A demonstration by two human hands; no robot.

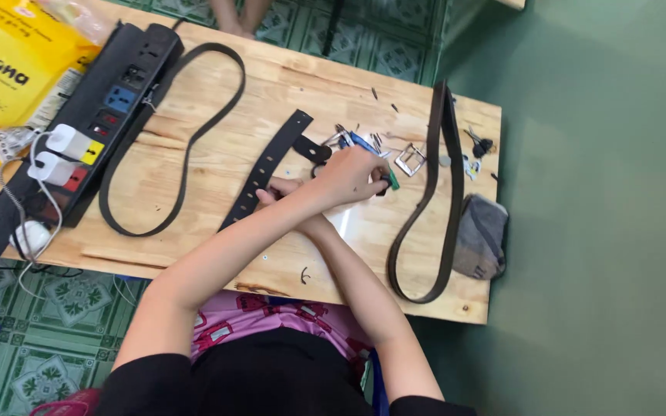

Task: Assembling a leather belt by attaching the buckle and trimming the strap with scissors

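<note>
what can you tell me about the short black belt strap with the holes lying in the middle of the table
The short black strap is a flat, matte piece that looks like leather or faux leather, with a row of small punched holes down its length. It lies flat on the wooden table, running diagonally from its squared upper end toward the person. Its lower end passes under the crossed forearms, where the right hand rests on it. The left hand works just beside its upper part, near a dark tab that may belong to it.

Bare wood between belt loops (buckle clutter rightward).
</note>
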